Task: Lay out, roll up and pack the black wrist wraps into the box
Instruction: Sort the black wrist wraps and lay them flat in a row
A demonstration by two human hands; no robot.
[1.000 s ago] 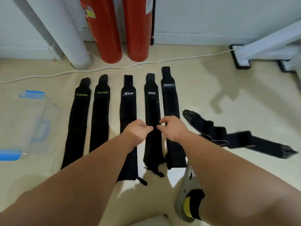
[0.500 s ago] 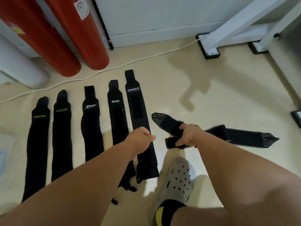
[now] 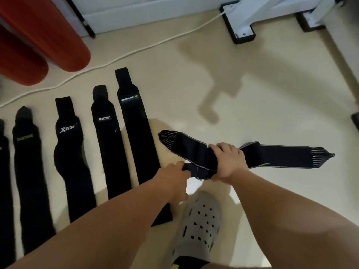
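Several black wrist wraps lie flat side by side on the floor, among them one marked XTEP (image 3: 68, 152) and the rightmost one (image 3: 136, 129). To their right a crumpled black wrap with grey stripes (image 3: 279, 158) lies crosswise. My right hand (image 3: 225, 162) grips its middle fold. My left hand (image 3: 174, 173) pinches the wrap's near end at the left. The box is out of view.
Two red cylinders (image 3: 44, 41) stand at the back left by the wall. A white cable (image 3: 136, 51) runs across the floor to a white frame leg (image 3: 242, 26). My grey clog (image 3: 200, 226) is planted just below my hands.
My view has swung right. Both hands left the laid-out wraps; the right took hold of the striped wrap first, and now the left has joined it at the near end.
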